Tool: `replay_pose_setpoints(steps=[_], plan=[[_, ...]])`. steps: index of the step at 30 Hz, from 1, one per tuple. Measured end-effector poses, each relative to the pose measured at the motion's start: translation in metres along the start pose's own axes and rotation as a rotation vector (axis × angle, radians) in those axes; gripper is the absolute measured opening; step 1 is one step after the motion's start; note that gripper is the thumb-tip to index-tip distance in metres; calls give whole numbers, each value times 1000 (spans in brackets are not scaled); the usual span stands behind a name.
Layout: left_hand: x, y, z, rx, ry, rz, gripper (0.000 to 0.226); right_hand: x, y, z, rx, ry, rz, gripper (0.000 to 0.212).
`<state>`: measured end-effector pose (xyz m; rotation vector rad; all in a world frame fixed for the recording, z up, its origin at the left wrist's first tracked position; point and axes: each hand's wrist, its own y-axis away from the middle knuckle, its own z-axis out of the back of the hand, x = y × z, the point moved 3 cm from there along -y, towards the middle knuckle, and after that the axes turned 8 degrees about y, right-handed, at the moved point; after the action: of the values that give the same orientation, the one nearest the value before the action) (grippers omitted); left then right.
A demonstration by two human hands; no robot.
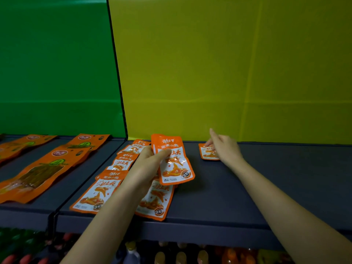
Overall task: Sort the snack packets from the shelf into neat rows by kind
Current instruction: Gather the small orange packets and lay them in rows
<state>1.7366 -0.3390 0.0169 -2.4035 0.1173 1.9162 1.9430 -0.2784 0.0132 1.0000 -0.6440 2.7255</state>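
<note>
The right hand, fingers spread and holding nothing, rests on a lone small orange-and-white foil snack packet at the back of the dark grey shelf, long axis front-to-back. Well left, the left hand pinches an identical raised packet.

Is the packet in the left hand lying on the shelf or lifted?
Lifted. The left hand pinches the orange packet tilted above the packets lying on the shelf.
</note>
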Motion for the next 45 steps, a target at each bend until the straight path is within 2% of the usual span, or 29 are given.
replay_pose_setpoints(steps=[2, 5, 7, 11, 13, 15, 20, 22, 24, 26, 29, 35, 42, 45], plan=[[1, 0, -7, 23, -25, -13, 22, 19, 26, 8, 147, -184, 84, 57], [4, 0, -21, 56, -29, -40, 30, 28, 58, 7, 304, -171, 181, 59], [6, -1, -30, 63, -28, -77, 31, 22, 65, 9, 298, -184, 198, 56], [8, -1, -35, 15, -28, -130, 12, 2, 57, 28, 194, -359, 86, 21], [7, 2, -30, -39, -48, -113, 10, -14, 47, 41, 130, -436, 2, 17], [8, 5, -25, -30, -85, -84, 14, -29, 38, 48, 138, -382, -76, 25], [15, 21, -19, 133, -111, -12, 17, -43, 27, 25, 245, -208, -182, 42], [20, 25, -17, 183, -133, 9, 23, -45, 25, 14, 278, -141, -166, 43], [23, 30, -17, 207, -179, 4, 25, -44, 26, 9, 293, 34, -125, 41], [25, 37, -19, 198, -246, -33, 22, -44, 26, 9, 258, 192, -91, 48], [31, 45, -27, 185, -305, -79, 20, -42, 27, 8, 215, 290, -69, 51], [44, 48, -48, 227, -366, -134, 22, -42, 29, 9, 176, 344, -39, 48], [53, 43, -60, 181, -517, -227, 42, -46, 32, 17, 191, 282, -6, 43], [55, 40, -63, 168, -669, -276, 56, -48, 33, 20, 181, 277, -2, 43]])
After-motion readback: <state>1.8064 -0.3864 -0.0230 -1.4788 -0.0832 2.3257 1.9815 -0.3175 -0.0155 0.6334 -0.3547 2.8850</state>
